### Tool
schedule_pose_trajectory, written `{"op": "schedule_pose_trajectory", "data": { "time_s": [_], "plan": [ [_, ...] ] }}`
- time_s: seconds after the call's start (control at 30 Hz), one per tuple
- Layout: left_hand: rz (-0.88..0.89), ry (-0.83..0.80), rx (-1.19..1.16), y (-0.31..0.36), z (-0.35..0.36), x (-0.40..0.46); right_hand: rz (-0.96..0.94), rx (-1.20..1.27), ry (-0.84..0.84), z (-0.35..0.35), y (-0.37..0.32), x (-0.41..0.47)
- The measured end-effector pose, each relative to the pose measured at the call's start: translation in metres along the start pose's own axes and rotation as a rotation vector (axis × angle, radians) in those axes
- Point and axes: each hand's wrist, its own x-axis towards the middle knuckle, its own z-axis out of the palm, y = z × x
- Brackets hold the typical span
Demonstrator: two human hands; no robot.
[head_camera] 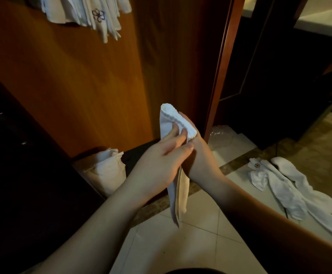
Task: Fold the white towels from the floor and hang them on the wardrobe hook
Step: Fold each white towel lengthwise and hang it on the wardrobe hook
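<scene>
Towel [178, 186] gripped between both hands at chest height. Left hand [159, 165] curled over upper part, fingers [176, 133] pinching fold; right hand [198, 155] behind it, clasping same bunched top edge. Long axis near vertical, tail hanging toward floor [200, 244]. Hung towels [88, 14] seen on wardrobe [78, 82], up and left of hands; hook itself hidden. Lift up-left judged needed, left hand nearer. More towels [291, 194] left on floor at right.

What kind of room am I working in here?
Probably a hotel room, by the wardrobe: a wooden wardrobe panel, white logo towels hanging at its top, more towels on the tiled floor, a bagged bin.
</scene>
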Motion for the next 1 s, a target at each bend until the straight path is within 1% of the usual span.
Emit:
{"op": "schedule_pose_trajectory", "data": {
  "time_s": [0.07, 0.13, 0.17, 0.23, 0.27, 0.3, 0.33, 0.4, 0.47, 0.53, 0.6, 0.7, 0.8, 0.9, 1.0],
  "plan": [
    [0.0, -0.015, 0.091, 0.0, -0.005, 0.004, -0.063, 0.05, 0.06, -0.004, -0.01, 0.003],
    [0.057, 0.012, 0.057, 0.0, -0.014, 0.006, -0.085, 0.123, 0.077, -0.012, -0.022, 0.006],
    [0.109, 0.093, 0.013, -0.002, -0.02, 0.008, -0.079, 0.147, 0.077, -0.017, -0.026, 0.009],
    [0.208, 0.361, -0.025, -0.01, -0.032, 0.018, -0.06, 0.173, 0.061, -0.032, -0.032, 0.018],
    [0.224, 0.448, -0.024, -0.014, -0.038, 0.024, -0.058, 0.191, 0.033, -0.041, -0.036, 0.022],
    [0.206, 0.455, -0.061, -0.015, -0.043, 0.03, -0.061, 0.238, -0.005, -0.048, -0.041, 0.026],
    [0.151, 0.383, -0.159, -0.014, -0.047, 0.035, -0.063, 0.324, -0.051, -0.055, -0.047, 0.031],
    [0.016, 0.142, -0.387, -0.017, -0.054, 0.049, -0.038, 0.57, -0.133, -0.066, -0.058, 0.046],
    [-0.03, -0.019, -0.399, -0.017, -0.061, 0.058, -0.006, 0.778, -0.179, -0.078, -0.071, 0.059],
    [-0.026, -0.089, -0.375, -0.013, -0.061, 0.064, -0.01, 0.88, -0.224, -0.093, -0.082, 0.069],
    [-0.011, -0.134, -0.378, -0.004, -0.06, 0.069, -0.03, 0.905, -0.265, -0.106, -0.091, 0.075],
    [0.028, -0.134, -0.356, 0.013, -0.056, 0.074, -0.019, 0.9, -0.27, -0.117, -0.098, 0.083],
    [0.07, -0.084, -0.446, 0.029, -0.051, 0.074, 0.027, 0.963, -0.234, -0.12, -0.094, 0.088],
    [0.07, -0.012, -0.491, 0.043, -0.052, 0.074, 0.078, 1.01, -0.304, -0.11, -0.071, 0.085],
    [0.07, 0.083, -0.508, 0.054, -0.061, 0.076, 0.161, 1.032, -0.379, -0.082, -0.035, 0.075]
  ]
}}
